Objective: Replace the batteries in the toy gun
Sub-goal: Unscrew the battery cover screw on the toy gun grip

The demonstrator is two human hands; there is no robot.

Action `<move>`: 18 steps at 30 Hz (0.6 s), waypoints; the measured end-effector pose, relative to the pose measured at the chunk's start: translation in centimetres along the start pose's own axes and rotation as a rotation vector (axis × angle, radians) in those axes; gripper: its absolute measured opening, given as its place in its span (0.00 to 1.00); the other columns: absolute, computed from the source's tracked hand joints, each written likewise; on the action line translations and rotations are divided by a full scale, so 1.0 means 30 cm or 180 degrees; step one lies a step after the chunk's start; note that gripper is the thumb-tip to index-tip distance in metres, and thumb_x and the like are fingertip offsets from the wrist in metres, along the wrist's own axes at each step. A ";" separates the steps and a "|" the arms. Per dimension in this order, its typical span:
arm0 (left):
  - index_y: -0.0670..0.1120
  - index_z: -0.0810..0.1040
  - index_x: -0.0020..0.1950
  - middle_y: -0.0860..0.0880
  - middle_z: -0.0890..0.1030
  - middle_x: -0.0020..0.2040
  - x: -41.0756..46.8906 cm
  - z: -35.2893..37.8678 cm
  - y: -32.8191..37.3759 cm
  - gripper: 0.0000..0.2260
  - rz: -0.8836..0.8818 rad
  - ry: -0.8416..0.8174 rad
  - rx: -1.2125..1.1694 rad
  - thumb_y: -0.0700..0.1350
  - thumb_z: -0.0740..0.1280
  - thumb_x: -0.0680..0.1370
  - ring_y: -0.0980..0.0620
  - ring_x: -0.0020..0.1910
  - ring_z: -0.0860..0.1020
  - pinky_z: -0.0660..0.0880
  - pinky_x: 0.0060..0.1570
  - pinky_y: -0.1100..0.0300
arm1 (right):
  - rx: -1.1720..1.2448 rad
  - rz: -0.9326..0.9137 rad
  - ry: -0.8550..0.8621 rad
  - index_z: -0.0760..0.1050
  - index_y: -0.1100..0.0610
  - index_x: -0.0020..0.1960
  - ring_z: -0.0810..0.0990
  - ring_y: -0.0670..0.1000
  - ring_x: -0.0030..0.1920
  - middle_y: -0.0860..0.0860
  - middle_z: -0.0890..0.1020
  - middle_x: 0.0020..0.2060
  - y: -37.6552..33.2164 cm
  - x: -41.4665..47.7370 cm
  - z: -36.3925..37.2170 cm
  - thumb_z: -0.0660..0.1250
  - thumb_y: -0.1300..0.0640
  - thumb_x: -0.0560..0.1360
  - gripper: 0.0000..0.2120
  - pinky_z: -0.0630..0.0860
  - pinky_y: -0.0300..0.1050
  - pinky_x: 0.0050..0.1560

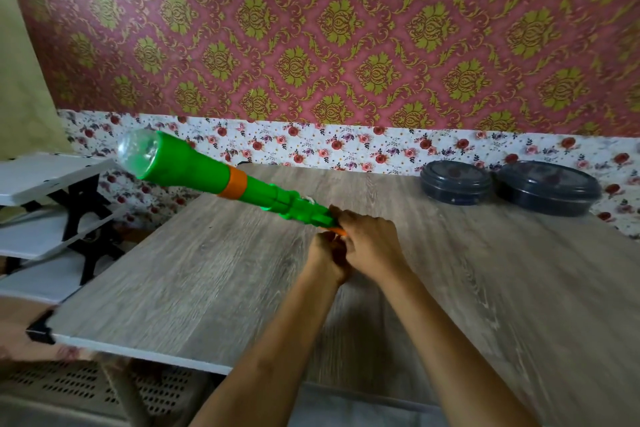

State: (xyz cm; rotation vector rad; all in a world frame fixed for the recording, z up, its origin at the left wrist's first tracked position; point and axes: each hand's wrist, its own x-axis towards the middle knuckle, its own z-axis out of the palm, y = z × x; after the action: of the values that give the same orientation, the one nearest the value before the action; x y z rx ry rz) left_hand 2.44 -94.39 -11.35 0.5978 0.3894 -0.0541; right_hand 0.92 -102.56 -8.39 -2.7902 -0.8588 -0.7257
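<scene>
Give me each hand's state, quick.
Left hand: closed on the rear end of the toy gun.
Right hand: closed on the same end.

My two bare arms, seen from above

I see no sleeves, rings or watch: both forearms are uncovered up to my left hand (327, 255) and right hand (372, 241).

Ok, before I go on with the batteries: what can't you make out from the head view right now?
- Grip end of the toy gun: covered by the left hand and right hand, so battery cover and any batteries are hidden.
- What each hand's fingers grip: overlapping, motion-blurred.
- Contents of the two dark lidded containers: lids closed.
</scene>
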 end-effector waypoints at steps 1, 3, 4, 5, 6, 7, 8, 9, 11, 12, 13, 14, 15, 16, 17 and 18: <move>0.42 0.73 0.37 0.45 0.77 0.22 -0.003 -0.004 0.004 0.16 0.0026 -0.0004 0.0017 0.43 0.53 0.81 0.48 0.27 0.78 0.71 0.39 0.59 | 0.0052 0.0042 0.0019 0.58 0.49 0.73 0.78 0.55 0.55 0.51 0.78 0.59 0.001 0.003 0.000 0.59 0.57 0.76 0.27 0.73 0.46 0.53; 0.43 0.72 0.38 0.46 0.77 0.22 0.005 -0.011 0.011 0.16 0.0008 0.0018 0.0125 0.42 0.51 0.81 0.51 0.21 0.77 0.73 0.34 0.60 | 0.0179 0.0160 0.0041 0.60 0.49 0.73 0.78 0.56 0.56 0.52 0.79 0.58 0.013 0.008 -0.003 0.60 0.58 0.75 0.27 0.73 0.47 0.54; 0.42 0.72 0.38 0.46 0.77 0.22 0.005 -0.011 0.015 0.15 0.0002 0.0043 0.0200 0.41 0.51 0.81 0.52 0.19 0.76 0.74 0.32 0.60 | 0.0250 0.0232 0.0055 0.60 0.49 0.72 0.78 0.56 0.56 0.52 0.79 0.57 0.020 0.009 -0.004 0.61 0.58 0.74 0.27 0.72 0.47 0.54; 0.41 0.71 0.38 0.45 0.77 0.21 0.000 -0.008 0.018 0.15 0.0016 0.0074 0.0267 0.40 0.51 0.81 0.52 0.18 0.76 0.74 0.31 0.60 | 0.0332 0.0320 0.0055 0.61 0.49 0.72 0.78 0.56 0.56 0.53 0.80 0.57 0.027 0.009 -0.005 0.61 0.58 0.74 0.27 0.72 0.47 0.55; 0.40 0.71 0.38 0.44 0.77 0.22 -0.002 -0.007 0.018 0.15 0.0022 0.0075 0.0306 0.40 0.51 0.81 0.51 0.18 0.76 0.74 0.32 0.59 | 0.0432 0.0422 0.0034 0.62 0.49 0.71 0.77 0.56 0.57 0.53 0.80 0.57 0.034 0.010 -0.007 0.62 0.58 0.74 0.26 0.72 0.48 0.55; 0.40 0.71 0.39 0.43 0.78 0.23 -0.002 -0.010 0.018 0.15 0.0020 0.0031 0.0354 0.40 0.51 0.81 0.50 0.19 0.76 0.74 0.33 0.57 | 0.0540 0.0534 0.0003 0.64 0.50 0.70 0.77 0.57 0.58 0.53 0.80 0.57 0.042 0.011 -0.008 0.63 0.57 0.74 0.25 0.72 0.47 0.56; 0.39 0.72 0.39 0.42 0.78 0.24 -0.001 -0.012 0.016 0.15 -0.0001 -0.0011 0.0369 0.40 0.51 0.81 0.49 0.20 0.77 0.73 0.36 0.54 | 0.0649 0.0659 -0.0042 0.66 0.51 0.68 0.77 0.57 0.57 0.54 0.80 0.57 0.052 0.014 -0.008 0.64 0.57 0.74 0.23 0.72 0.47 0.55; 0.38 0.72 0.39 0.41 0.79 0.25 -0.003 -0.015 0.013 0.15 -0.0017 -0.0020 0.0396 0.41 0.51 0.81 0.48 0.21 0.78 0.72 0.37 0.53 | 0.0773 0.0782 -0.0082 0.69 0.52 0.66 0.77 0.58 0.57 0.55 0.80 0.56 0.063 0.016 -0.007 0.65 0.57 0.73 0.21 0.73 0.47 0.54; 0.37 0.72 0.40 0.41 0.79 0.25 -0.005 -0.019 0.011 0.16 -0.0048 -0.0076 0.0442 0.41 0.51 0.81 0.45 0.27 0.80 0.71 0.39 0.53 | 0.1131 0.0987 -0.0114 0.72 0.54 0.61 0.78 0.59 0.56 0.57 0.81 0.56 0.086 0.018 0.001 0.66 0.58 0.71 0.18 0.75 0.49 0.54; 0.37 0.72 0.40 0.40 0.80 0.26 -0.007 -0.022 0.013 0.16 -0.0066 -0.0102 0.0457 0.41 0.51 0.81 0.44 0.31 0.79 0.71 0.40 0.53 | 0.1342 0.1060 -0.0110 0.73 0.56 0.59 0.79 0.58 0.57 0.57 0.81 0.56 0.096 0.018 0.007 0.66 0.58 0.71 0.17 0.75 0.50 0.55; 0.36 0.73 0.39 0.40 0.80 0.26 -0.007 -0.023 0.016 0.16 -0.0078 -0.0106 0.0473 0.41 0.51 0.81 0.44 0.33 0.78 0.71 0.41 0.53 | 0.1531 0.1128 -0.0112 0.73 0.57 0.58 0.79 0.58 0.57 0.56 0.81 0.56 0.103 0.018 0.011 0.66 0.59 0.71 0.16 0.75 0.52 0.57; 0.36 0.73 0.39 0.40 0.80 0.26 -0.010 -0.025 0.018 0.16 -0.0089 -0.0143 0.0481 0.41 0.51 0.81 0.44 0.34 0.78 0.71 0.42 0.53 | 0.1688 0.1186 -0.0124 0.74 0.58 0.59 0.78 0.57 0.59 0.56 0.81 0.57 0.109 0.018 0.015 0.67 0.60 0.71 0.16 0.75 0.53 0.58; 0.37 0.73 0.39 0.41 0.80 0.26 -0.014 -0.025 0.019 0.16 -0.0096 -0.0175 0.0490 0.41 0.51 0.81 0.44 0.36 0.78 0.72 0.42 0.53 | 0.1809 0.1240 -0.0135 0.74 0.59 0.59 0.78 0.57 0.60 0.56 0.80 0.58 0.113 0.018 0.015 0.67 0.60 0.71 0.17 0.74 0.53 0.59; 0.36 0.73 0.39 0.41 0.80 0.27 -0.018 -0.024 0.020 0.16 -0.0117 -0.0216 0.0491 0.41 0.52 0.81 0.44 0.38 0.77 0.72 0.43 0.53 | 0.1916 0.1276 -0.0136 0.74 0.61 0.60 0.77 0.57 0.61 0.57 0.80 0.59 0.117 0.018 0.015 0.67 0.61 0.71 0.18 0.73 0.54 0.60; 0.36 0.73 0.39 0.41 0.80 0.27 -0.017 -0.025 0.019 0.16 -0.0142 -0.0231 0.0491 0.41 0.52 0.81 0.44 0.39 0.76 0.72 0.43 0.53 | 0.2008 0.1305 -0.0144 0.73 0.62 0.60 0.76 0.57 0.61 0.58 0.79 0.59 0.120 0.015 0.013 0.67 0.62 0.71 0.18 0.72 0.55 0.61; 0.36 0.74 0.39 0.41 0.81 0.27 -0.018 -0.024 0.018 0.16 -0.0166 -0.0255 0.0481 0.41 0.52 0.81 0.45 0.40 0.76 0.72 0.43 0.53 | 0.2090 0.1332 -0.0160 0.73 0.63 0.61 0.76 0.58 0.62 0.59 0.79 0.59 0.124 0.013 0.011 0.67 0.63 0.71 0.18 0.72 0.55 0.62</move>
State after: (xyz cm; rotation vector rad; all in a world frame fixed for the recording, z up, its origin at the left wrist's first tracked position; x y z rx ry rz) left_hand 1.79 -93.56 -11.41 0.7322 0.3247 -0.1579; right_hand 3.42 -105.36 -8.42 -2.2734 -0.3879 -0.2408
